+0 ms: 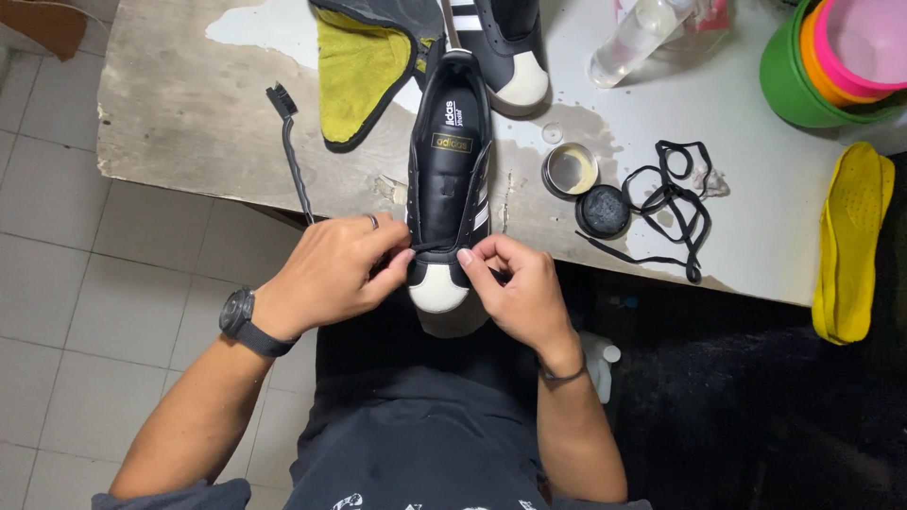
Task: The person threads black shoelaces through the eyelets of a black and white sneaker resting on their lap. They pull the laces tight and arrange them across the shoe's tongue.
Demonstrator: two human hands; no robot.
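Note:
A black sneaker [452, 179] with a white toe cap lies on the worn table [189, 113], toe toward me and hanging over the near edge. My left hand [331, 269] and my right hand [520, 283] pinch a black shoelace [436, 246] at the lowest eyelets, one hand on each side of the toe. The lace runs across the shoe between my fingertips. A second matching sneaker [501, 47] stands behind the first at the table's far side.
A loose black lace [675, 203] lies to the right beside an open polish tin [570, 170] and its lid [602, 211]. A small black brush [288, 142], yellow-black cloth [364, 66], clear bottle [628, 42], stacked coloured bowls [831, 57] and a yellow insole [850, 241] surround the shoe.

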